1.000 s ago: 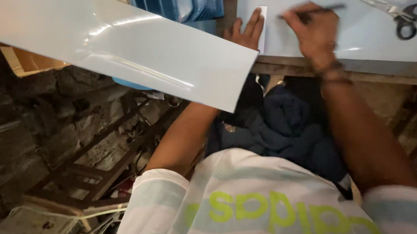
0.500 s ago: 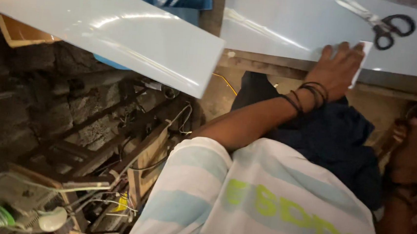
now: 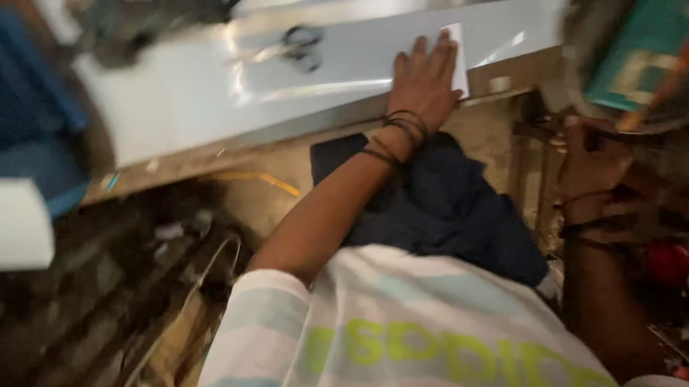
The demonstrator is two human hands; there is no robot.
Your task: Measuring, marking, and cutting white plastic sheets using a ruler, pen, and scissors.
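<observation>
Left hand (image 3: 423, 79) flat, open on white sheet (image 3: 206, 87) (scissors (image 3: 294, 44) nearby), right hand (image 3: 597, 163) grip unclear

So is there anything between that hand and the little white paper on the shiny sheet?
No. The left hand lies flat right on the white paper, which rests on the shiny sheet. The scissors lie off to one side, not in between.
</observation>
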